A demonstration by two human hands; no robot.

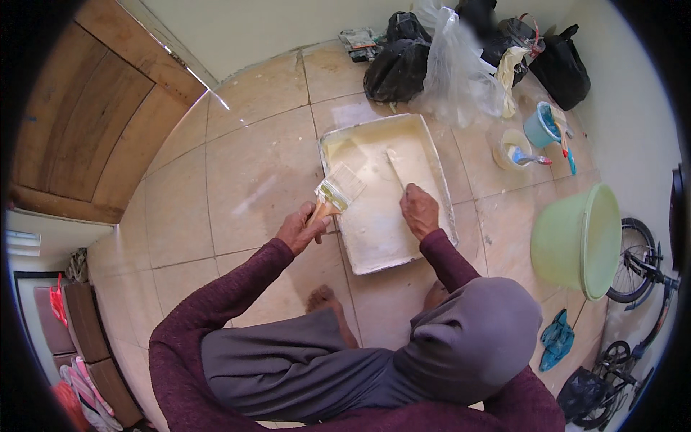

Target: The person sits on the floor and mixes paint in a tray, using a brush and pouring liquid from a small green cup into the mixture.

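Observation:
A shallow rectangular tray (437, 169) lies on the floor before me, with pale cream paint (374, 234) spread across its bottom. My left hand (299, 229), at the tray's left side, is closed round the wooden handle of a wide flat paintbrush (340, 189). The brush's pale bristles point up and right over the tray's left edge. Over the right half of the tray, my right hand (419, 211) grips a thin pale stick (396, 169). Its far end reaches into the paint near the tray's middle; the end inside my fist is hidden.
Right of the tray stand a small paint tub (512, 151) with a brush and a blue bucket (541, 126). A large green basin (576, 241), a teal cloth (557, 338) and a bicycle (633, 259) are nearer. Plastic bags (457, 68) line the far wall; a wooden door (101, 108) is left.

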